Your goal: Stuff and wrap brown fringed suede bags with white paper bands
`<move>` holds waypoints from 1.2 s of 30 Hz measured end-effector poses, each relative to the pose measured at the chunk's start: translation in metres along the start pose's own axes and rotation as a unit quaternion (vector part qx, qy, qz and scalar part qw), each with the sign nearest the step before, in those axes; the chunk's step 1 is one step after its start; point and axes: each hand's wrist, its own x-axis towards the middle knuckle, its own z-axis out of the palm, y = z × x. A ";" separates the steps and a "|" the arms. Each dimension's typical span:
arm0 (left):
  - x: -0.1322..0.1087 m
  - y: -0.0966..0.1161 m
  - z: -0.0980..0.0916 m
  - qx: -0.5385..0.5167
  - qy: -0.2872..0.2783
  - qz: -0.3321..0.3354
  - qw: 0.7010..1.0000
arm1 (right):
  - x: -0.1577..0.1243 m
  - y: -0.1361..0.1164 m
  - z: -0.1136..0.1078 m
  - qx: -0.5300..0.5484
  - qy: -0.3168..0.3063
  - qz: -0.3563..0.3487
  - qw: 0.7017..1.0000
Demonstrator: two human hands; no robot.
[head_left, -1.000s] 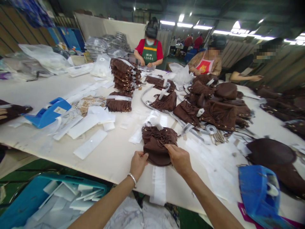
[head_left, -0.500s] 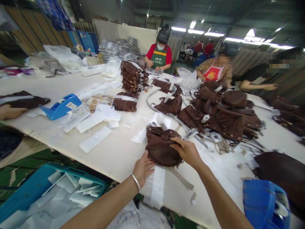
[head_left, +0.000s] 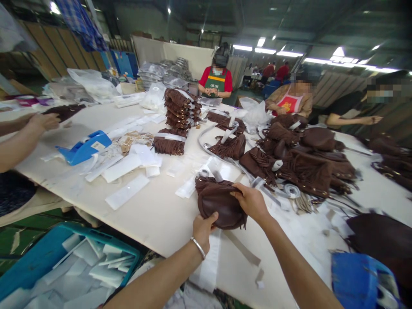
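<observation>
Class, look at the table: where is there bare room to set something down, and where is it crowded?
The widest free patch of table lies between the loose white sheet and the held bag. A smaller one lies between the right arm and the lower-right blue dispenser. It is crowded at the bag pile.

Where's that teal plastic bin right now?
In the head view, the bin is at lower left, in front of the pale table, beside the person's left forearm.

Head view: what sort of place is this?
Probably a bag factory or workshop: a stack of brown fringed bags, a blue tape dispenser, and an aproned worker beyond the table.
</observation>
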 end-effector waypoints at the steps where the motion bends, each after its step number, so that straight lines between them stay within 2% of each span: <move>1: 0.001 0.002 0.001 0.000 -0.004 0.001 1.000 | -0.004 -0.002 0.005 -0.038 0.019 -0.005 0.999; 4: 0.004 0.011 0.001 -0.009 -0.019 0.001 1.000 | -0.023 -0.008 0.021 -0.115 0.071 -0.064 0.989; 6: 0.005 0.017 0.001 -0.013 -0.023 -0.003 1.000 | -0.038 -0.009 0.031 -0.123 0.092 -0.123 0.980; 8: 0.004 0.020 0.001 -0.015 -0.025 -0.012 1.000 | -0.053 -0.008 0.038 -0.111 0.096 -0.170 0.974; 11: 0.002 0.021 0.002 -0.028 -0.034 -0.047 0.998 | -0.071 -0.005 0.046 -0.111 0.076 -0.206 0.969; 15: -0.002 0.025 0.005 -0.041 -0.046 -0.085 0.995 | -0.087 -0.009 0.048 -0.133 0.037 -0.197 0.971; 22: -0.008 0.024 0.007 -0.082 -0.057 -0.097 0.990 | -0.096 -0.030 0.037 -0.130 -0.045 -0.181 0.974; 25: -0.011 0.018 0.004 -0.085 -0.079 -0.087 0.989 | -0.101 -0.032 0.047 -0.169 -0.012 -0.169 0.971; 27: -0.011 0.020 -0.004 -0.040 -0.113 -0.092 0.988 | -0.105 -0.026 0.060 -0.202 0.047 -0.157 0.965; 30: -0.002 0.040 -0.025 0.101 -0.172 -0.156 0.967 | -0.110 -0.014 0.078 -0.227 0.116 -0.167 0.953; 33: 0.010 0.070 -0.041 0.187 -0.132 -0.155 0.961 | -0.113 -0.009 0.084 -0.246 0.143 -0.183 0.941; 36: 0.018 0.082 -0.038 0.254 -0.136 -0.115 0.951 | -0.115 -0.013 0.084 -0.267 0.141 -0.187 0.935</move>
